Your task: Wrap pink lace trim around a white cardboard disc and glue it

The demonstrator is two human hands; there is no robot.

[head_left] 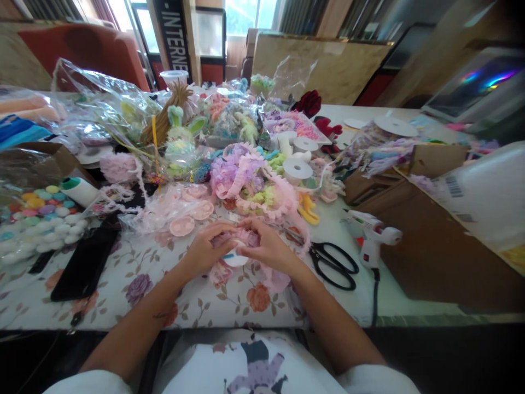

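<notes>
My left hand [209, 247] and my right hand [264, 243] meet over the flowered cloth, fingers curled round a bunch of pink ribbon [246, 236]. Just under the fingers shows a white disc [235, 258] with a teal mark; it looks like a spool end. Loose pink material [274, 279] trails below my right hand, and a pink and white ruffled piece [220, 273] lies below the disc. Black-handled scissors [334, 265] rest right of my right wrist, their blades partly covered by pink trim [301, 232]. Clear-bagged pink round pieces [182, 224] lie beyond my left hand.
A white glue gun [371, 238] stands by a cardboard box [426, 246] at right. On the left are a black phone [84, 265], a thread cone [77, 191] and bagged pompoms [45, 219]. Heaped trims [238, 172], white spools [298, 168] and plastic bags fill the back.
</notes>
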